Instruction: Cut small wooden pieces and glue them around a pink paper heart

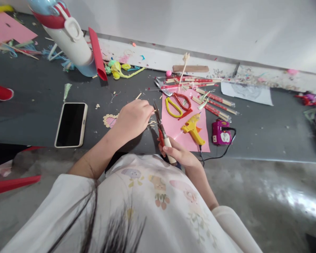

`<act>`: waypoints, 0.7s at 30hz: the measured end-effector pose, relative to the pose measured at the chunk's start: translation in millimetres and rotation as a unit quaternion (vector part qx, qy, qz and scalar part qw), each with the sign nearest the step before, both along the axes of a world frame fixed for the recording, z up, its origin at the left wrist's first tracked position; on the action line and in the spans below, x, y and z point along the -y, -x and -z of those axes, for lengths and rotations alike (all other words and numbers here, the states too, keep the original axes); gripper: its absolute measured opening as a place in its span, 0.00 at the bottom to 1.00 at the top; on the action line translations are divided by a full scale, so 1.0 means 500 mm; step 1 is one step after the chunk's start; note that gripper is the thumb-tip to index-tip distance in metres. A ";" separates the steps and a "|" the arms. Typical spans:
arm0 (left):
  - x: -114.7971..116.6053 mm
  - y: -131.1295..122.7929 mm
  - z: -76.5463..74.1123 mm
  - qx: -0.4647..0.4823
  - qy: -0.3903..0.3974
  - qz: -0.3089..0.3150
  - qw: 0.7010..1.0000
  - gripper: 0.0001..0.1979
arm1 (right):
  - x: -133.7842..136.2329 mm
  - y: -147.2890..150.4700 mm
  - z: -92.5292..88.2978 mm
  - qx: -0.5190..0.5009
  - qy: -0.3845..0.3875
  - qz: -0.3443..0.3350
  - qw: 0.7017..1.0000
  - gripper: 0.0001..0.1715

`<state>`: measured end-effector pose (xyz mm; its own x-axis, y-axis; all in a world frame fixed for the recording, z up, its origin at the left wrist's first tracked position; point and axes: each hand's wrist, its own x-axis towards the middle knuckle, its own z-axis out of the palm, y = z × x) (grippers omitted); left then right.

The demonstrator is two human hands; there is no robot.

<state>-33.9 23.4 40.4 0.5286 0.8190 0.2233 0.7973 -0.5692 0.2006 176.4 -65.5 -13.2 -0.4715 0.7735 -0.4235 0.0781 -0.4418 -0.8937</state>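
Observation:
My right hand (pixel 181 151) is wrapped round the handles of metal snips (pixel 159 121), which have red and white grips and point away from me. Close to the blades, my left hand (pixel 135 114) pinches a short piece of thin wooden stick (pixel 153 111). Small cut bits of stick (pixel 152 123) lie on the dark table below the blades. Partly hidden behind my left wrist is a pink heart shape (pixel 110 120) edged with little wooden pieces.
Scissors (pixel 177 105) and a yellow glue gun (pixel 193 129) lie on pink paper (pixel 201 138), near wrapped chopsticks (pixel 213 109). A purple box (pixel 221 133) with a cable stands right. To the left are a phone (pixel 71 124), a bottle (pixel 73 45) and red rolled paper (pixel 97 54).

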 end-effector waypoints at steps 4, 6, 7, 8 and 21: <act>0.004 -0.006 0.006 -0.005 -0.022 -0.006 1.000 0.13 | 0.004 0.009 0.003 0.012 0.025 0.019 0.999 0.19; 0.015 -0.012 0.010 0.020 -0.054 -0.024 0.998 0.14 | 0.005 0.017 0.003 0.016 0.030 0.039 0.999 0.20; 0.022 -0.014 0.013 0.042 -0.068 -0.039 0.996 0.14 | 0.004 0.022 0.003 0.017 0.028 0.053 0.998 0.20; 0.029 -0.017 0.015 0.067 -0.073 -0.059 0.993 0.14 | 0.003 0.026 0.002 0.017 0.022 0.067 0.997 0.20; 0.078 -0.069 0.083 0.456 0.559 -0.044 0.691 0.24 | -0.012 0.042 0.003 0.015 -0.105 0.094 0.990 0.23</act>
<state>0.6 -15.9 -1.2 0.5224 0.7692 -0.3680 0.0698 0.3916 0.9175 155.3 -59.5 -14.5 -0.2996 0.9190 -0.2562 0.0400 -0.2562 -0.9658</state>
